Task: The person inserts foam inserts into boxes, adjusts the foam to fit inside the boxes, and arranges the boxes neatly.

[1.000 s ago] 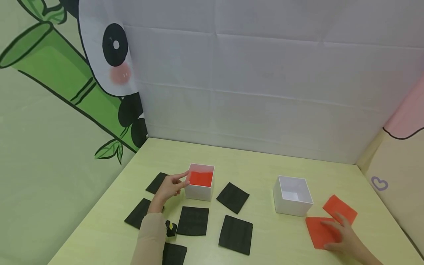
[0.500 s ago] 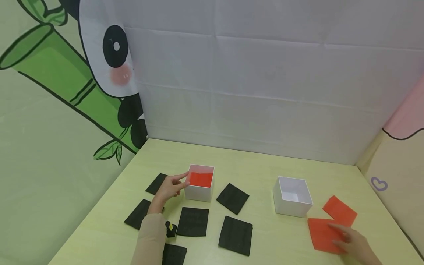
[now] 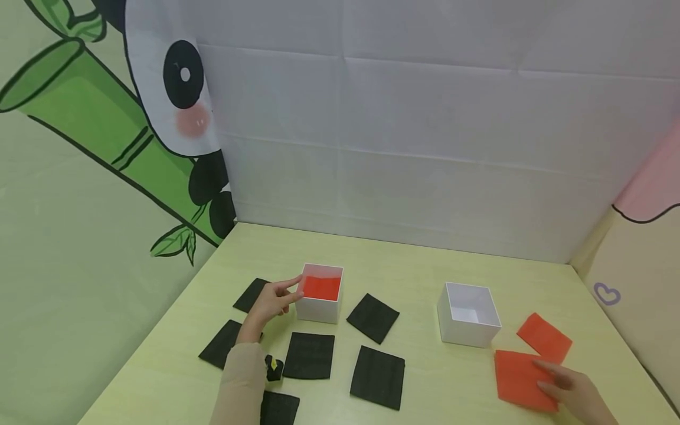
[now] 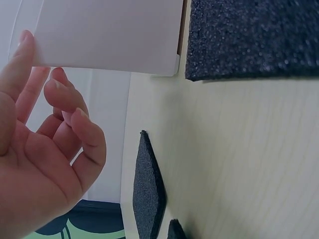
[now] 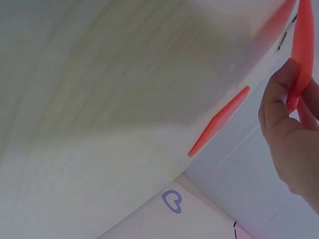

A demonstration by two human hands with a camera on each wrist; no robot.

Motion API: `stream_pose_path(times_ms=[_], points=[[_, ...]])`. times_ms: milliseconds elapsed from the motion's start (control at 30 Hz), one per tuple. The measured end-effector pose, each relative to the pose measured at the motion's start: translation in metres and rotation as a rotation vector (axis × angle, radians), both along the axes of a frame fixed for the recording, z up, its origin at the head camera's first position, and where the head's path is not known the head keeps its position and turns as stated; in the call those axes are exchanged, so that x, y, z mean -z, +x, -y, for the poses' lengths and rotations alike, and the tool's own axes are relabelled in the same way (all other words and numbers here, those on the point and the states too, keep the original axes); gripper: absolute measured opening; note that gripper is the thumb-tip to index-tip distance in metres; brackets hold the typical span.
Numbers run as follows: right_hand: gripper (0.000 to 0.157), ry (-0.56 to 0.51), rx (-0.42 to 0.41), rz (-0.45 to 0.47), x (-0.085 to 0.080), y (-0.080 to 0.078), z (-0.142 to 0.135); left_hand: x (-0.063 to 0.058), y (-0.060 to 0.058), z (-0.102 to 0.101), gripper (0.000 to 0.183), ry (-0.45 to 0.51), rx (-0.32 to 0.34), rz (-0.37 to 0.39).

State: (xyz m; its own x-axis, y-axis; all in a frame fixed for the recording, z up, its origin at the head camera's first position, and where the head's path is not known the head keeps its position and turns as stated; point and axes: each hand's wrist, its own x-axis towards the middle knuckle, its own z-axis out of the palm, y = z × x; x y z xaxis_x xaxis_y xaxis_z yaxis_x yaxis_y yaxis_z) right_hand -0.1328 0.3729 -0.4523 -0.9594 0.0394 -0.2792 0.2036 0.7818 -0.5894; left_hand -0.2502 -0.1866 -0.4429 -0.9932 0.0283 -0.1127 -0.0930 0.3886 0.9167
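Note:
My left hand (image 3: 272, 302) holds the left side of a white open-topped box (image 3: 317, 310), thumb at the near corner and index finger at the far one. Red material (image 3: 321, 288) lies inside that box. In the left wrist view the thumb lies on the box's white wall (image 4: 109, 35), and some other fingers curl beneath its edge. My right hand (image 3: 576, 391) pinches the right side of a red foam square (image 3: 523, 378); the right wrist view shows this square (image 5: 302, 50) bent between thumb and fingers, raised off the table. Another red square (image 3: 544, 336) lies just behind it.
A second white box (image 3: 468, 321) stands open to the right. Several black squares (image 3: 309, 355) lie around the left box, with a small black object with a yellow mark (image 3: 274, 367) near my left forearm. A white backdrop (image 3: 398, 147) rises behind the table (image 3: 425, 389).
My right hand has drawn slightly right, and the red square in it has shifted a little right and nearer. My left hand and both boxes stay put.

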Motion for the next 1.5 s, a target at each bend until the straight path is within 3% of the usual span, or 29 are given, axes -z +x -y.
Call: stream_pose_path(times_ms=[133,433,567,800,1200,1500], points=[[0.063,-0.061,0.011,0.019,-0.003,0.005,0.002,0.000,0.000,0.000,0.049,0.002,0.004,0.001],[0.063,-0.231,0.119,0.062,-0.006,0.010,0.015,-0.001,0.001,0.000,0.048,0.019,0.014,-0.012],[0.060,-0.297,0.119,0.098,-0.008,0.011,0.020,-0.001,0.001,0.000,0.048,0.018,0.018,-0.017],[0.057,-0.370,-0.013,0.083,-0.007,0.012,0.026,-0.002,0.001,-0.002,0.048,0.019,0.011,-0.020],[0.057,-0.422,0.050,0.071,-0.004,0.009,0.050,0.000,-0.001,-0.001,0.050,0.019,0.013,-0.023],[0.058,-0.521,0.002,0.087,-0.005,0.006,0.064,0.001,0.001,-0.002,0.049,0.020,0.007,-0.020]])
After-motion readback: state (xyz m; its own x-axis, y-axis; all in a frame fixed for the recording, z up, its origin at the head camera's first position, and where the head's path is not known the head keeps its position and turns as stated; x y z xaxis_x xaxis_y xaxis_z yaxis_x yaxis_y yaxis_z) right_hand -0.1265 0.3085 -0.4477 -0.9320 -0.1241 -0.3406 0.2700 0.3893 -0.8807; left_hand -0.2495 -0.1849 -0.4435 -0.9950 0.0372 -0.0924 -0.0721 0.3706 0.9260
